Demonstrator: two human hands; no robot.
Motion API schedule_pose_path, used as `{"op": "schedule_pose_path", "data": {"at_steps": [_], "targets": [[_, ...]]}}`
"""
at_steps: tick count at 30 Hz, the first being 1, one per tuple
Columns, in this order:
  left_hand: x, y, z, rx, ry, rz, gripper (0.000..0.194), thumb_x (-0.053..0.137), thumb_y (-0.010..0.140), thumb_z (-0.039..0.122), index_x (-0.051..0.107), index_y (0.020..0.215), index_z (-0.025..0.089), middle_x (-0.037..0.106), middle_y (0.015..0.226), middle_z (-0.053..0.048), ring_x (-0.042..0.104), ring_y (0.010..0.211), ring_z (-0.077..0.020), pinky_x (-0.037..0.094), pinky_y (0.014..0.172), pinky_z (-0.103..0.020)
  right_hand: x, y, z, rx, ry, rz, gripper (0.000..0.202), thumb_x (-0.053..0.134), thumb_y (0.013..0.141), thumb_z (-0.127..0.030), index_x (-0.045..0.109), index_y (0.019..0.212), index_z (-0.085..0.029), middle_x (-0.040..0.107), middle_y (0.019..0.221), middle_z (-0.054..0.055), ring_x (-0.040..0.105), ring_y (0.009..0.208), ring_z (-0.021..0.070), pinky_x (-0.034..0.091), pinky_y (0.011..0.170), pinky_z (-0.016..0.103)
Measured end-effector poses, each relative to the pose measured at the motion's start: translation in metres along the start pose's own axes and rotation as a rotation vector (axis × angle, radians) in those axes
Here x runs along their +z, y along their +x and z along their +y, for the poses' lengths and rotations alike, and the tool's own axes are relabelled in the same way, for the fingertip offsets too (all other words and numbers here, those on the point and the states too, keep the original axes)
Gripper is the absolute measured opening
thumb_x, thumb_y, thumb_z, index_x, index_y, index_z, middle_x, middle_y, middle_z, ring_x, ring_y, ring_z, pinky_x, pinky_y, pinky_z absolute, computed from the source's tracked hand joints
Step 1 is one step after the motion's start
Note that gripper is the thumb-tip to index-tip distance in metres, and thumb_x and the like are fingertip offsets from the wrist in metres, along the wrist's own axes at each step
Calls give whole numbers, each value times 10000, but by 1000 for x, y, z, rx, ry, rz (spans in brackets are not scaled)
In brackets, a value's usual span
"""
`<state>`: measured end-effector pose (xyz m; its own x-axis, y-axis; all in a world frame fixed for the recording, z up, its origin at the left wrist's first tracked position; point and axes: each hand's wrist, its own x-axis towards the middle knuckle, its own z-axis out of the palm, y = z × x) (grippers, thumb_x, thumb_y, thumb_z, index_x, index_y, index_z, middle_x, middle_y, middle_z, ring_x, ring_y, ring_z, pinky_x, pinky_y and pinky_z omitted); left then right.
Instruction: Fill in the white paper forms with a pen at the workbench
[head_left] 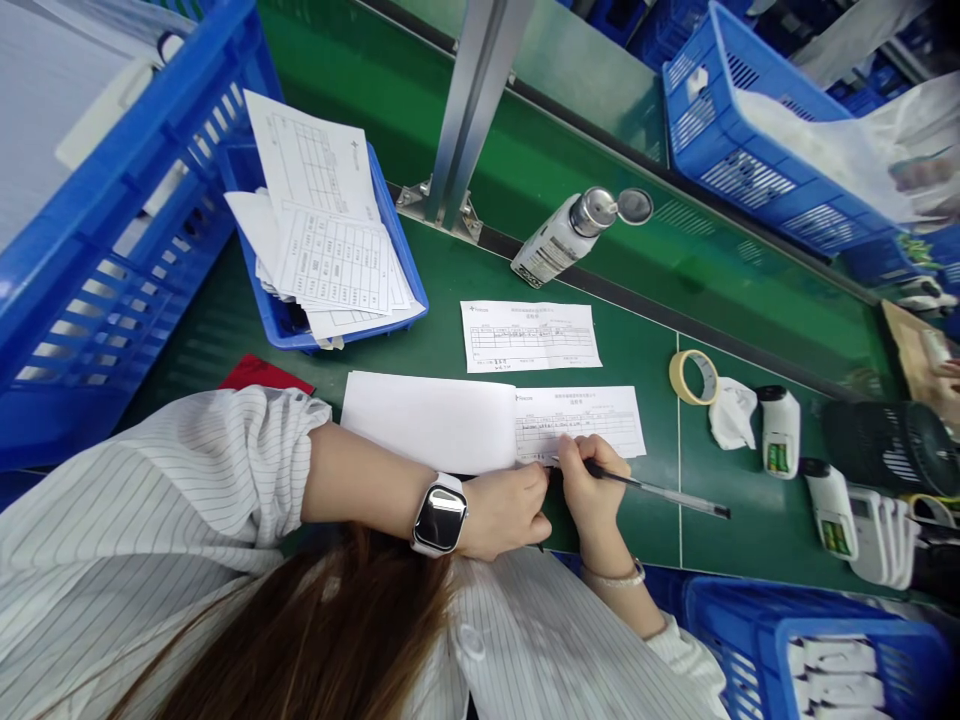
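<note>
My right hand (596,490) is closed round a black-and-clear pen (660,488), its tip at the lower edge of a printed form (600,410) with handwriting in its table. That form lies to the right of a blank white page (427,415), seemingly parts of one opened pad. My left hand (506,510), below a wrist with a smartwatch, rests curled at the pad's lower edge. Its fingers are closed, and whatever may be inside them is hidden. Above the pad lies a second filled-in form (531,337), flat on the green table (652,540).
At left, a blue tray (405,270) of papers stands beside a large blue crate (142,240). A pump bottle (559,240) stands behind the forms. To the right are a tape roll (694,378), crumpled tissue (733,413), white devices (781,432) and a black fan (892,445).
</note>
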<state>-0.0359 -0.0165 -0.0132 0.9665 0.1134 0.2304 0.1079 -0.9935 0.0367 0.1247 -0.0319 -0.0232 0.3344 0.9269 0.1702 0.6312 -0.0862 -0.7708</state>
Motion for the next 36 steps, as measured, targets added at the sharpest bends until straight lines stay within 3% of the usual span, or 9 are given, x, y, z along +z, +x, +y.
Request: {"op": "schedule_pose_path", "data": {"at_steps": [4, 8, 10, 14, 16, 21, 29, 36], "targets": [[2, -1, 0, -16, 6, 38, 327, 621, 674, 427, 602, 880, 174, 628, 1026, -169, 542, 992, -296, 314, 869, -428, -5, 3, 9, 61, 171, -12, 374, 562, 792, -353, 345, 524, -205, 397, 426, -61, 377, 415, 79, 323, 437, 237], [2, -1, 0, -17, 17, 27, 397, 624, 663, 458, 601, 928, 164, 584, 1135, -193, 523, 1055, -321, 316, 859, -425, -13, 6, 22, 48, 331, -126, 370, 384, 853, -501, 458, 644, -205, 433, 435, -51, 364, 357, 85, 272, 363, 229], [0, 0, -1, -13, 18, 6, 423, 622, 662, 476, 596, 958, 174, 552, 1193, -190, 526, 1055, -325, 319, 845, -419, -17, 7, 23, 49, 292, -160, 339, 425, 841, -487, 478, 668, -200, 427, 441, -58, 355, 355, 79, 272, 362, 221], [-3, 1, -1, -21, 15, -14, 400, 632, 649, 481, 591, 923, 192, 494, 1277, -182, 531, 1058, -335, 307, 854, -418, -19, 7, 18, -18, 182, -108, 227, 610, 753, -333, 502, 617, -187, 504, 541, -35, 461, 504, 95, 390, 503, 243], [-3, 1, -2, -15, 19, -9, 390, 634, 649, 472, 584, 898, 175, 528, 1232, -200, 526, 1075, -334, 301, 868, -415, -18, 6, 17, -27, 184, -64, 278, 584, 774, -337, 492, 562, -183, 489, 520, -31, 457, 510, 100, 391, 519, 253], [-1, 0, -2, -5, 7, -3, 471, 650, 624, 506, 563, 926, 154, 541, 1205, -217, 507, 1108, -338, 297, 893, -412, -14, 4, 17, 116, 140, -3, 318, 569, 786, -367, 461, 547, -188, 449, 420, -57, 397, 389, 78, 326, 413, 227], [-2, 2, -4, 8, -29, -10, 431, 640, 657, 468, 546, 909, 131, 520, 1210, -248, 501, 1113, -335, 326, 881, -409, -11, 1, 11, 25, 24, -28, 402, 611, 755, -300, 345, 474, -191, 403, 408, -62, 363, 412, 67, 327, 440, 231], [-3, 2, -6, 17, -39, -24, 428, 629, 669, 459, 529, 915, 124, 501, 1227, -256, 485, 1128, -336, 321, 891, -408, -11, 0, 13, -49, -46, -43, 394, 581, 760, -266, 336, 461, -190, 360, 406, -69, 322, 410, 58, 309, 429, 224]]}}
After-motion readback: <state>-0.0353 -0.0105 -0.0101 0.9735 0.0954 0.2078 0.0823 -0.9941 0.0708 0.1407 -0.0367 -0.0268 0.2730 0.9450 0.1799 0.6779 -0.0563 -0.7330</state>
